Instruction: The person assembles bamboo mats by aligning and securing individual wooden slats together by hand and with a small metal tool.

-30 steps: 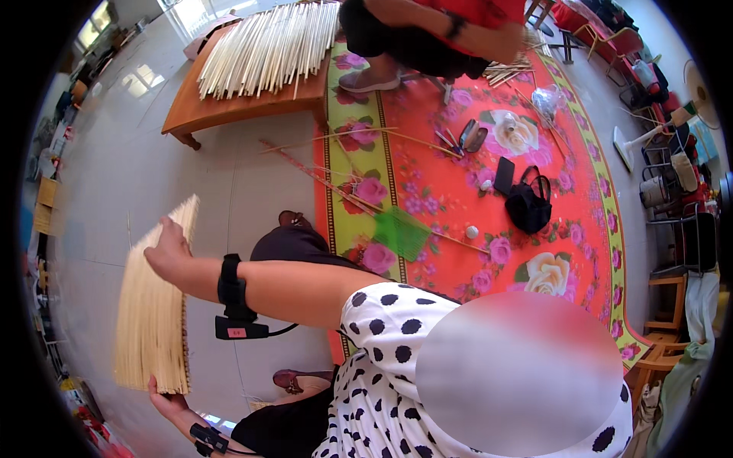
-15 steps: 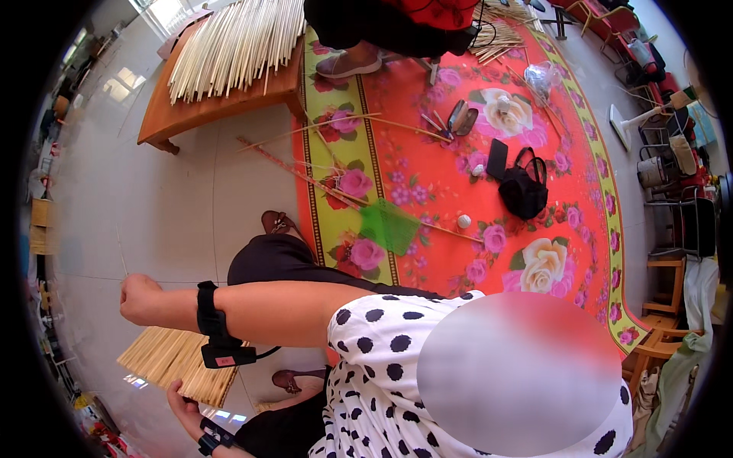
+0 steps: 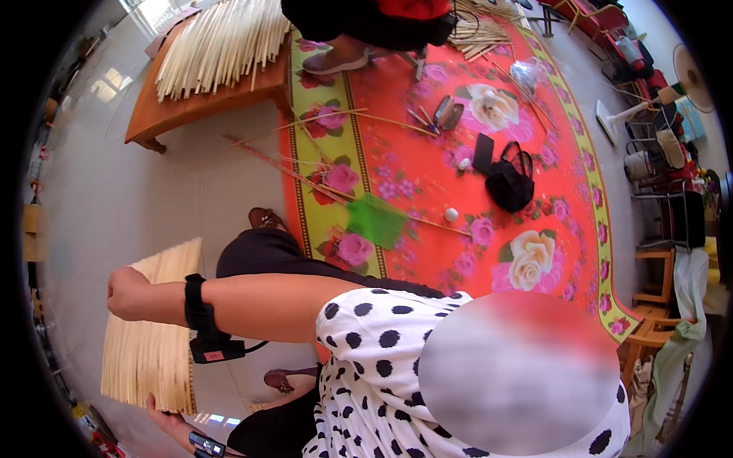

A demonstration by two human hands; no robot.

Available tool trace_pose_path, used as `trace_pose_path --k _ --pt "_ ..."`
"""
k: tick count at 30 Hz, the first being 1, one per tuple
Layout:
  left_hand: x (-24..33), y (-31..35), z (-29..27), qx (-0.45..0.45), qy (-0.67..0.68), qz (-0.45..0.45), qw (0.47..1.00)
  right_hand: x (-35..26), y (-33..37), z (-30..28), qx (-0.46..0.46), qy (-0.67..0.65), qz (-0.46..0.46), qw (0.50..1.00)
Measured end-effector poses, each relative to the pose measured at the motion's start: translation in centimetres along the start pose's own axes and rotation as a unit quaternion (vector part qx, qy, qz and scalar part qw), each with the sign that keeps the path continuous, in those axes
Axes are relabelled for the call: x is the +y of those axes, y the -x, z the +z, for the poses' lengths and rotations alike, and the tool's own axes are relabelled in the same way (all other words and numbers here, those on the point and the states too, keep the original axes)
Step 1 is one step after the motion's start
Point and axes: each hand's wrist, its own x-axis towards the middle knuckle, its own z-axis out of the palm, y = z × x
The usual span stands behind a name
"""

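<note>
A mat of thin pale sticks [image 3: 149, 355], laid side by side and bound along one edge, is held up over the tiled floor at the left. My left hand [image 3: 164, 416] grips its lower edge, thumb on the near face and the other fingers mostly hidden behind. My right hand [image 3: 128, 294] is closed in a fist in front of the mat's upper part. What that fist holds, if anything, is too small to make out. Both wrists wear black straps with small devices.
A wooden table [image 3: 210, 111] bears many loose sticks [image 3: 221, 49]. On the red floral floor covering [image 3: 427, 252] lie a green mesh piece [image 3: 378, 221], a black bag [image 3: 510, 183], a phone [image 3: 482, 153] and long thin sticks. Another person's shoe [image 3: 334, 61] stands beyond. Chairs line the right.
The stick mat has swung up and now stands larger behind my right fist. My left hand has moved slightly left and down with it. The whole view has shifted a little.
</note>
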Motion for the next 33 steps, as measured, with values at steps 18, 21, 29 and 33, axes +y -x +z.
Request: trace_pose_path --k 18,21,29,33 --pt "-0.5 12.4 6.1 0.117 -0.071 0.142 0.980 -3.0 2.2 1.9 0.121 -0.044 0.001 0.992" --pt "-0.3 12.5 6.0 0.090 -0.052 0.135 0.985 -2.0 0.4 1.9 0.148 -0.102 -0.030 0.983" --pt "-0.8 14.7 3.9 0.013 0.066 0.132 0.989 -0.7 0.0 0.3 0.033 -0.201 -0.007 0.979" --pt "-0.3 15.1 5.3 -0.037 0.176 0.110 0.977 -2.7 2.9 -0.6 -0.014 -0.261 0.069 0.963"
